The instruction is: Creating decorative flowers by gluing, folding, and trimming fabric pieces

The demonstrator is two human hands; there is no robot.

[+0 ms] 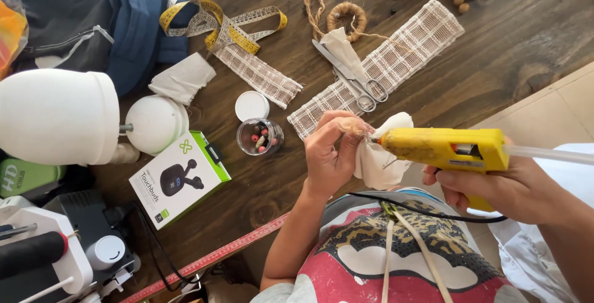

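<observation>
Left hand (331,154) fingers pinched together on a gathered white cloth piece (378,157), light, soft, likely best held at its bunched neck; right hand (495,185) closed round yellow glue gun (448,148), nozzle touching the cloth just beside the left fingertips; scissors (352,77) lying beyond

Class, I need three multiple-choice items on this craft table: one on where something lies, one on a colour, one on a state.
1. Where do the scissors lie?
A. on the checked fabric strip
B. on the floor
C. in the jar

2. What colour is the glue gun?
A. blue
B. yellow
C. green

3. How is the small bead jar?
A. lidded
B. tipped over
C. open, its lid beside it

Answers: 1 A, the blades rest across the strip; 2 B, its body is yellow in the right hand; 3 C, the white lid lies apart.
</observation>
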